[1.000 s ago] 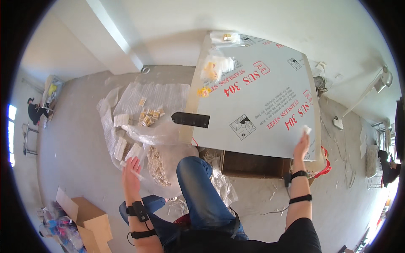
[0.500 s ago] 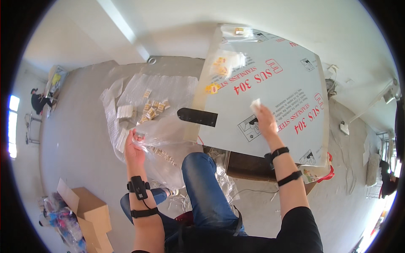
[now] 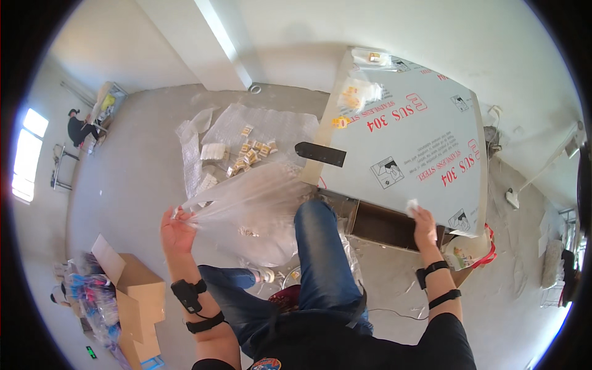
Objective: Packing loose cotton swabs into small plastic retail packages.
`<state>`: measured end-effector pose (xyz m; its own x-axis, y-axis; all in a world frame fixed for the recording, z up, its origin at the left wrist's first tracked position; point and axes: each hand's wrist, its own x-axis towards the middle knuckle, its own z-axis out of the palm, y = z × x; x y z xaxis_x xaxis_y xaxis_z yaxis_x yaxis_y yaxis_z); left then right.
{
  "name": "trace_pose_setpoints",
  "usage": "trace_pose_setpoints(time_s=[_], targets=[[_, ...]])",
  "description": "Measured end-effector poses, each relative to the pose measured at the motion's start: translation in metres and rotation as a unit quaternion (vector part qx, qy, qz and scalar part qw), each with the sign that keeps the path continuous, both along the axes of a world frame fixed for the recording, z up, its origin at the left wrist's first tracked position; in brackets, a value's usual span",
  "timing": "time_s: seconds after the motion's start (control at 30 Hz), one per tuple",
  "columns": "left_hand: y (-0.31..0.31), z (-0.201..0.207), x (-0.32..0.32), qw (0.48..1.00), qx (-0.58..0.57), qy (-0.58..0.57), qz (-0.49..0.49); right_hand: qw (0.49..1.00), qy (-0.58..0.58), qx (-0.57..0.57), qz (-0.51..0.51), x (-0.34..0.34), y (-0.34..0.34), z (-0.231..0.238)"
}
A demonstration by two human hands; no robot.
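My left hand (image 3: pixel 177 232) is closed on the edge of a large transparent plastic bag (image 3: pixel 265 194), stretched taut toward the left. Small pale pieces lie at the bottom of the bag, blurred by the film. Over the near right edge of the film-covered metal tabletop (image 3: pixel 425 132), my right hand (image 3: pixel 425 229) pinches a small white item (image 3: pixel 412 205), whose kind I cannot make out. Left of the table, several small brown-and-white packets (image 3: pixel 251 155) are heaped on bubble wrap (image 3: pixel 271 126), beside a white stack (image 3: pixel 213 152).
On the tabletop lie a black strip (image 3: pixel 320 154), yellow pieces (image 3: pixel 340 122) and a transparent pouch (image 3: pixel 373 58). Beneath is an open brown compartment (image 3: pixel 385 225). A cardboard box (image 3: pixel 139 296) stands lower left beside bagged goods (image 3: pixel 92 302). Another person (image 3: pixel 80 129) sits far left.
My left hand has pulled the bag's edge left and nearer, spreading it out. The right hand, with the white item, has drawn back from the table's middle to its near edge.
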<state>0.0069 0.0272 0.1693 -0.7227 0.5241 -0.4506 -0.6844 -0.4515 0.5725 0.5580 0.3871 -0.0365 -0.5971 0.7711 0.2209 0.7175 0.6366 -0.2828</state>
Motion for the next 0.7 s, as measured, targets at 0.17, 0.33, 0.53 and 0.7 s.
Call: trace_pose_setpoints(time_s=[0.17, 0.33, 0.53, 0.7], targets=[[-0.107, 0.060, -0.083, 0.992, 0.093, 0.061, -0.062, 0.989, 0.051, 0.022, -0.136, 0.046, -0.012, 0.028], [-0.165, 0.135, -0.112, 0.992, 0.074, 0.101, 0.013, 0.975, 0.044, 0.021, -0.218, 0.087, -0.023, 0.031], [-0.338, 0.147, -0.132, 0.957, 0.035, 0.134, 0.256, 0.962, 0.022, 0.027, -0.271, 0.098, -0.007, 0.021], [-0.395, 0.142, -0.100, 0.915, 0.002, 0.120, 0.384, 0.961, 0.027, 0.038, -0.272, 0.088, 0.021, 0.022]])
